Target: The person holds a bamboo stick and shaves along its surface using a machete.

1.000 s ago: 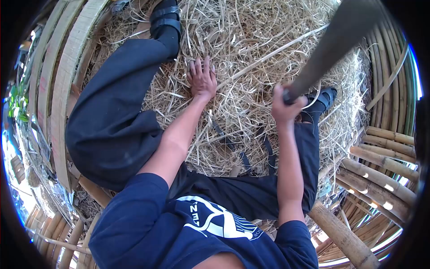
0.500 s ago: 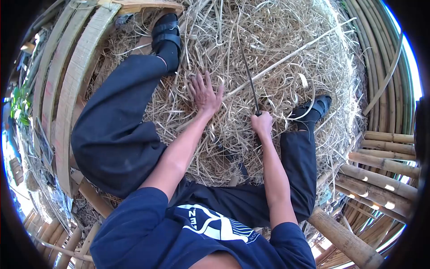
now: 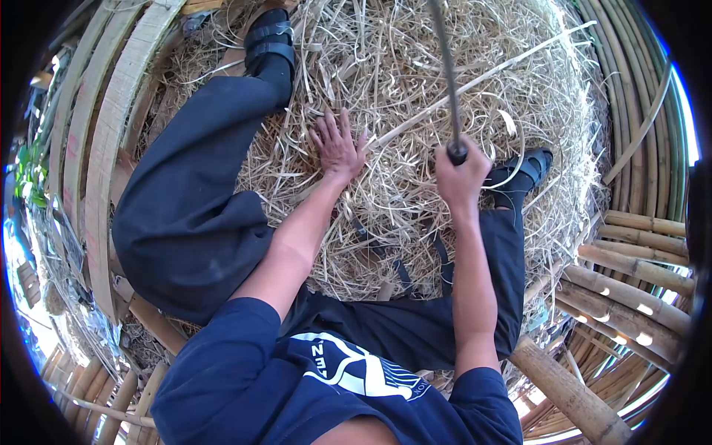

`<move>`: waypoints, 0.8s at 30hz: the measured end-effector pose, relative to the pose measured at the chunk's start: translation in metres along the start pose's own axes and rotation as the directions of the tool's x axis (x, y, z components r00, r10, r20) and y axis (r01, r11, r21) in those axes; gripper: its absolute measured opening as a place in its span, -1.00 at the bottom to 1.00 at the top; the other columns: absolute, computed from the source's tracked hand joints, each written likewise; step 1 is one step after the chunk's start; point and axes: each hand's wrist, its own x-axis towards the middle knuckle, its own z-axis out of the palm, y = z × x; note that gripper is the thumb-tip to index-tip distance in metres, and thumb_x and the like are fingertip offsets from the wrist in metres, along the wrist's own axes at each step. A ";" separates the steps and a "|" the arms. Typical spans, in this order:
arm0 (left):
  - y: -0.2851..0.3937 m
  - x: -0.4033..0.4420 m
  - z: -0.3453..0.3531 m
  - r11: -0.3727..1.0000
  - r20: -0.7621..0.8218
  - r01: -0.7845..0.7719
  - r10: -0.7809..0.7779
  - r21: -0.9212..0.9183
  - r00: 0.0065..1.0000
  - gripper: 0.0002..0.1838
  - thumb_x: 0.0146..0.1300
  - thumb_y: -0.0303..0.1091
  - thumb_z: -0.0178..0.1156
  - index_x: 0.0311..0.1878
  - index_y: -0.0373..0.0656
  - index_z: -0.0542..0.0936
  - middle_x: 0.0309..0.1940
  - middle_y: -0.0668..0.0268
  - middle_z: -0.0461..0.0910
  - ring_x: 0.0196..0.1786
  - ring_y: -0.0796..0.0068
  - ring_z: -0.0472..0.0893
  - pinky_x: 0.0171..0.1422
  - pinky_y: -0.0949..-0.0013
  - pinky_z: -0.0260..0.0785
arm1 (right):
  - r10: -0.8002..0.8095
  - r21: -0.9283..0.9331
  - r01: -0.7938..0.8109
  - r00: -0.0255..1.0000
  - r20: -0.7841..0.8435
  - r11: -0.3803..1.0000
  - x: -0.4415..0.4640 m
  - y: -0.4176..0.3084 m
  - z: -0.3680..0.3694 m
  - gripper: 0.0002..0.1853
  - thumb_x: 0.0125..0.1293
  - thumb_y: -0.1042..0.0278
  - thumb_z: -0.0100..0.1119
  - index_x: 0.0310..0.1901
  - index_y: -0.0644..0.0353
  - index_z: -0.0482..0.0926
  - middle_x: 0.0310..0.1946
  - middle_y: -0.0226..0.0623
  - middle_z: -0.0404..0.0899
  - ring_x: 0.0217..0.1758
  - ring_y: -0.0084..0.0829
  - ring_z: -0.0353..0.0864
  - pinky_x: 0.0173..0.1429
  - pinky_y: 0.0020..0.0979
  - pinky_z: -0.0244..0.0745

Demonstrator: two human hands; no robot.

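Dark metal long-bladed knife (image 3: 449,78): I see it pointing forward from the fist, its far end running out of my view at the top edge.
Black handle (image 3: 457,154): mostly hidden by the fingers, one dark end showing by the thumb.
Right hand (image 3: 465,176): bare, closed firmly around the handle, near the person's right foot.
Left hand (image 3: 339,150): bare, back upward, fingers spread over the shavings, well apart from the right hand.
Pale, long, thin wooden strip (image 3: 512,68): slants from beside the left thumb toward the upper right, passing behind the blade in my view; I cannot tell whether the thumb presses on it.
Straw-coloured curled shavings (image 3: 400,193): spread thickly between the legs and under the strip.
Black strapped sandals (image 3: 268,44): one on each foot, either side of the shavings.
Loose black trousers (image 3: 193,193): left knee bent outward.
Weathered wooden planks (image 3: 111,126): along the left side.
Round tan bamboo poles (image 3: 630,297): at the right.
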 end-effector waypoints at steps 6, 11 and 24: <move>-0.002 -0.002 -0.002 0.999 0.007 0.001 -0.002 0.034 1.000 -0.12 0.35 0.17 -0.01 0.57 -0.13 0.00 0.53 -0.12 -0.07 0.54 -0.22 -0.01 0.55 -0.29 -0.31 | -0.139 0.068 0.146 0.986 -0.094 0.987 -0.010 0.007 0.007 -0.83 0.14 0.38 0.26 -0.48 0.28 0.51 -0.73 -0.34 0.39 -0.68 -0.47 0.40 -0.49 -0.39 0.28; -0.010 0.006 0.003 0.998 0.100 0.025 -0.031 0.060 0.994 -0.21 0.38 0.13 -0.06 0.57 -0.05 0.05 0.53 -0.03 -0.02 0.55 -0.13 -0.01 0.55 -0.29 -0.29 | 0.407 -0.410 -0.335 0.908 0.100 0.848 -0.077 0.143 0.057 -0.69 0.09 0.27 0.21 -0.28 0.40 0.67 -0.35 0.20 0.65 -0.20 0.22 0.64 0.05 0.05 0.51; -0.008 0.004 0.003 0.999 -0.008 0.005 -0.004 0.050 1.000 -0.21 0.38 0.09 -0.02 0.58 0.02 0.02 0.51 0.02 0.02 0.54 0.02 0.05 0.55 -0.29 -0.26 | 0.050 -0.114 -0.035 0.990 0.135 0.993 -0.007 0.001 0.002 -0.84 0.07 0.39 0.23 -0.51 0.31 0.51 -0.71 -0.22 0.42 -0.67 -0.41 0.35 -0.46 -0.29 0.31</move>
